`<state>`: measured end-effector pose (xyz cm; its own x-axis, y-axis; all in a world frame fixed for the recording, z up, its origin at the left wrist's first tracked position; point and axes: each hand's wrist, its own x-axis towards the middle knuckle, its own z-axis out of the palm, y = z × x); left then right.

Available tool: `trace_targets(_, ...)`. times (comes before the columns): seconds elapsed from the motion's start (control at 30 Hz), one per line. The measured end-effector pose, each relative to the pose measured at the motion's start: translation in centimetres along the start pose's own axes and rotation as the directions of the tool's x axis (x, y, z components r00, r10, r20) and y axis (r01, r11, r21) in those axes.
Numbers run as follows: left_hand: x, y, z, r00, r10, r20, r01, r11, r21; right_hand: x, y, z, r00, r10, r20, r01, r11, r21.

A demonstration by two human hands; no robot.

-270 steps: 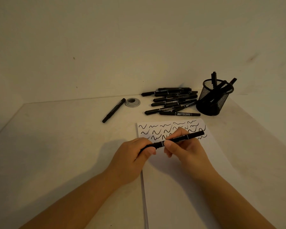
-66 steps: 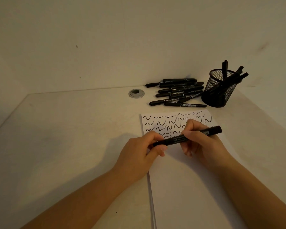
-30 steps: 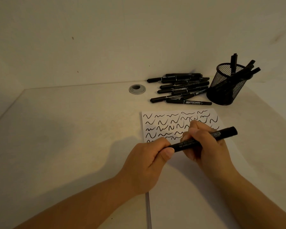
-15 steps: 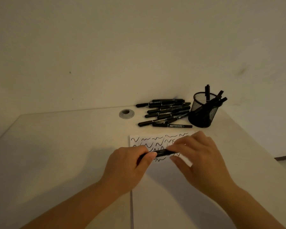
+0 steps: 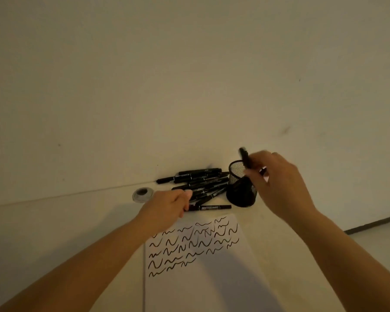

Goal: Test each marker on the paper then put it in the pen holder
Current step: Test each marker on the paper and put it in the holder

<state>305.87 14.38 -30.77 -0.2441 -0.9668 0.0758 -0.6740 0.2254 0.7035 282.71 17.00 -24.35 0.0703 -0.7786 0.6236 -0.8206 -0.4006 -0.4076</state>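
My right hand (image 5: 279, 183) pinches a black marker (image 5: 244, 157) nearly upright over the mouth of the black mesh pen holder (image 5: 239, 190); its lower end is hidden behind my fingers. My left hand (image 5: 167, 208) reaches to the pile of black markers (image 5: 200, 179) against the wall, its fingers curled over the left end of the nearest marker (image 5: 212, 207), which lies flat on the table. The white paper (image 5: 212, 278) lies in front of the pile, with several rows of black squiggles on its upper left part.
A round grey grommet (image 5: 143, 194) sits in the table to the left of the pile. The wall rises just behind the markers and the holder. The table's right edge (image 5: 356, 230) runs close to the holder, with floor beyond.
Both hands have left the paper. My right hand carried the marker up and over to the pen holder, while my left hand let go of it and reached to the pile.
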Motion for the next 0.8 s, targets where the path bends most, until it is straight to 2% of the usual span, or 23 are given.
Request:
trace_targets(0.1,4.3,-2.0,-0.8,0.987,-0.145,0.073,0.14,0.988,0.065,1.7,1.4,0.6,0.959,0.251,-0.134,-0.209,0.941,0.267)
trace_targets(0.2,7.6,-3.6,-1.3,0.977,-0.211,0.019,0.21,0.977,0.033,2.2,2.6,1.8,0.943,0.306,-0.127,-0.26,0.921,0.291)
trace_targets(0.33,11.0,-4.3,-1.1,0.99,-0.114,-0.084,0.131,0.963,0.234,2.6,4.2,3.1,0.942,0.331,-0.05,-0.312,0.922,0.231)
trace_targets(0.47,13.5,-4.7,0.1,1.0,0.017,0.005,-0.017,0.87,0.493,3.1,5.0,3.7,0.94,0.34,0.036,-0.341,0.927,0.155)
trace_targets(0.6,14.9,-4.6,1.9,0.992,0.119,0.041,-0.121,0.816,0.565,3.3,5.4,4.1,0.954,0.301,0.003,-0.299,0.947,0.118)
trace_targets(0.8,15.6,-4.7,3.7,0.987,0.164,-0.003,-0.119,0.731,0.672,3.4,6.1,5.0,0.971,0.228,0.072,-0.226,0.974,-0.027)
